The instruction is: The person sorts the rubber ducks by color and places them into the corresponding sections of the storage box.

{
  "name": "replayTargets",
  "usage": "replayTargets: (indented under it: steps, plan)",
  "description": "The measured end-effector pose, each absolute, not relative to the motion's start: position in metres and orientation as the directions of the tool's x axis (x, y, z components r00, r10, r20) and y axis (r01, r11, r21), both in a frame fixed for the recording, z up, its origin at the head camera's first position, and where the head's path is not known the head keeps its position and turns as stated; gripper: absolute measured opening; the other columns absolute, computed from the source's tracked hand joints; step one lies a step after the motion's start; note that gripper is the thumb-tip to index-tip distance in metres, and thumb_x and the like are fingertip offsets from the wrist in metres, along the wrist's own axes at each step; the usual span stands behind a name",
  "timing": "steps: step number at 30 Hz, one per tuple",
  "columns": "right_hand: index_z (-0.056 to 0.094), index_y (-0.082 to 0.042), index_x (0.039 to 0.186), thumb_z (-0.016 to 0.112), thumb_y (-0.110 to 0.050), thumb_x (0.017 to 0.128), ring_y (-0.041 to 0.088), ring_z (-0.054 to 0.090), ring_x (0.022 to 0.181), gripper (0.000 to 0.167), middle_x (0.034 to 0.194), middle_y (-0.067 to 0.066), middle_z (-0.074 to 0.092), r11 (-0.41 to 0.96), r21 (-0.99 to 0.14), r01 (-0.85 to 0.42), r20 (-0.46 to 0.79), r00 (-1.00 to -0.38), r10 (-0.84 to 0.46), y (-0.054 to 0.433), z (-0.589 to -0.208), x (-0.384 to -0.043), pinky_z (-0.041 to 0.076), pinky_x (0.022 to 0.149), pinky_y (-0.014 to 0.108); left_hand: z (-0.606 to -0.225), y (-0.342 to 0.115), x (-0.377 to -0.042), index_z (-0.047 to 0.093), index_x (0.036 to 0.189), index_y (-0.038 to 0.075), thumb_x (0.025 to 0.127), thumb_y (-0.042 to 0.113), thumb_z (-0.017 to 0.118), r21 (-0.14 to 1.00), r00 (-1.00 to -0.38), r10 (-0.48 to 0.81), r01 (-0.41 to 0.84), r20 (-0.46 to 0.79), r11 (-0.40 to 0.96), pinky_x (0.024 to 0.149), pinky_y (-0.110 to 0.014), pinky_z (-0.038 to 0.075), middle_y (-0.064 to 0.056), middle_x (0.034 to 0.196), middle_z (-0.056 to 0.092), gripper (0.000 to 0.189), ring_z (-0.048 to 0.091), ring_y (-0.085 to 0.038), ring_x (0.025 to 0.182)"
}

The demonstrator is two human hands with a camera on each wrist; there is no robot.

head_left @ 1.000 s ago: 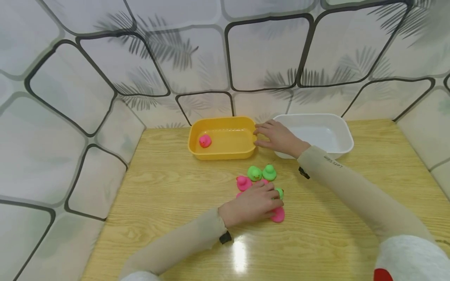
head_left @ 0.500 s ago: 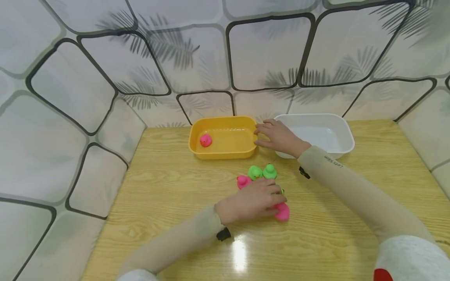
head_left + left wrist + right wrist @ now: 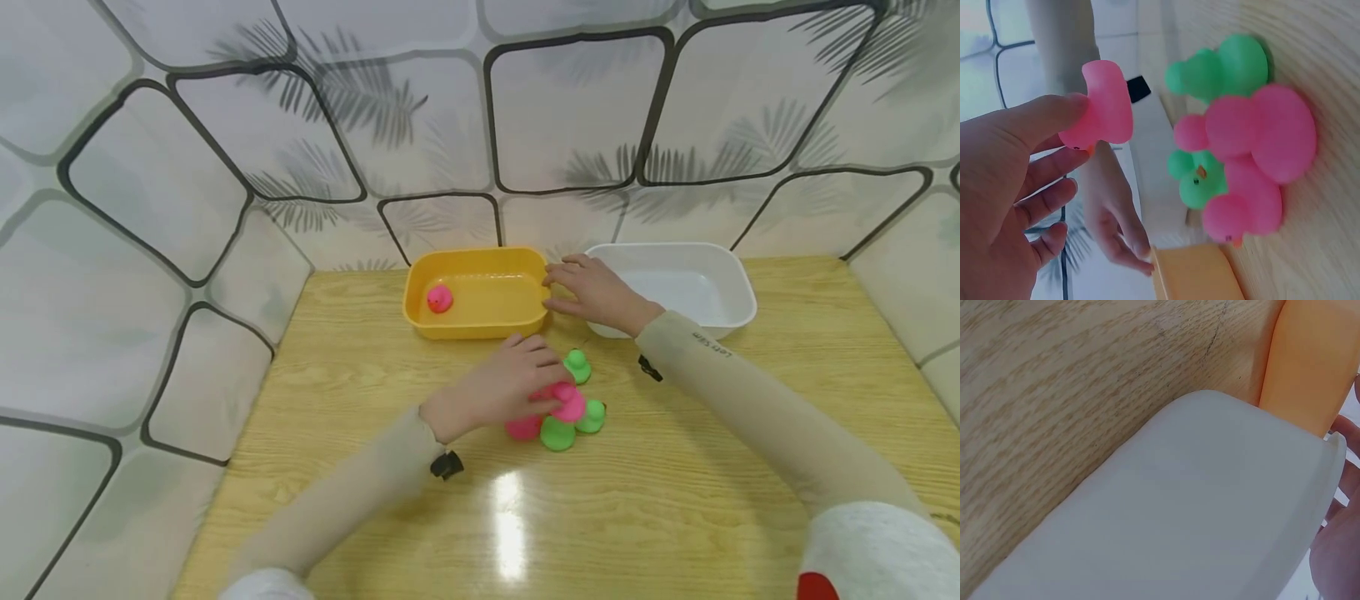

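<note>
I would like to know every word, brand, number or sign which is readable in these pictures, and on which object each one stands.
"LetsSlim", as best I can read: small, upside down, on the beige right sleeve in the head view.
Black piece at the left wrist: too small to tell.
Toy ducks, yellow tub, white tub: no readable text.

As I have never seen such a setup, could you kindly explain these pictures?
There is no machine: a person works with two bare hands. The wide view comes from a head camera; the other two come from a camera on each wrist. On the wood-grain table are a yellow tray with one pink duck inside, a white tray, and a cluster of green and pink ducks. The left hand pinches another pink duck, clear of the table; the right hand is at the yellow tray's edge.
</note>
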State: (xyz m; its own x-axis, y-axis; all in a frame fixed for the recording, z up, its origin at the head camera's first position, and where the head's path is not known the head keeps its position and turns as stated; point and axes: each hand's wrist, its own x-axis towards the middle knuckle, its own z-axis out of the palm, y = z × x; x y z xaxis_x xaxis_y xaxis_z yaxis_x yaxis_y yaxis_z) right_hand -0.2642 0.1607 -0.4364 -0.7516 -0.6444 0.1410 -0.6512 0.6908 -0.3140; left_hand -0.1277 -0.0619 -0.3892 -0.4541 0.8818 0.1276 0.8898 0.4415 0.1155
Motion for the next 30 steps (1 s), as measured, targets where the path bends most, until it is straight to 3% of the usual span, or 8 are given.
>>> replayTargets:
  steps: [3,15,23,30]
  plan:
    - [0.067,-0.005,0.128,0.071,-0.036,0.100,0.048,0.043,0.140,0.042,0.146,0.021,0.059,0.690,-0.306,-0.656,0.147,-0.749,-0.646,0.161,-0.438,-0.265,0.033,0.114,0.066,-0.386,-0.071,-0.135,0.075,0.118,0.019,0.097,0.035,0.076,0.142,-0.481,0.866,0.874,0.134,0.464,0.101,-0.036,0.045,0.004,0.116,0.072,0.027,0.058,-0.018,0.115]
    - [0.067,-0.005,0.127,0.071,-0.036,0.100,0.048,0.045,0.139,0.041,0.146,0.020,0.060,0.678,-0.315,-0.664,0.166,-0.742,-0.650,0.161,-0.440,-0.266,0.034,0.114,0.065,-0.383,-0.100,-0.167,0.076,0.118,0.016,0.096,0.035,0.077,0.142,-0.543,0.820,0.839,0.181,0.525,0.091,-0.037,0.047,0.000,0.114,0.073,0.029,0.059,-0.022,0.109]
    - [0.067,-0.004,0.128,0.068,-0.036,0.102,0.047,0.044,0.139,0.041,0.146,0.021,0.059,0.678,-0.319,-0.662,0.155,-0.742,-0.652,0.162,-0.441,-0.267,0.033,0.115,0.064,-0.375,-0.118,-0.192,0.077,0.115,0.009,0.095,0.025,0.079,0.151,-0.566,0.798,0.824,0.206,0.546,0.092,-0.039,0.051,-0.004,0.111,0.075,0.026,0.062,-0.026,0.106]
    - [0.066,-0.004,0.129,0.068,-0.036,0.102,0.047,0.044,0.139,0.041,0.147,0.021,0.058,0.677,-0.320,-0.663,0.149,-0.740,-0.656,0.162,-0.440,-0.266,0.033,0.115,0.064,-0.370,-0.133,-0.215,0.078,0.111,0.005,0.095,0.024,0.079,0.183,-0.598,0.764,0.802,0.242,0.569,0.083,-0.040,0.049,-0.007,0.105,0.075,0.025,0.061,-0.029,0.094]
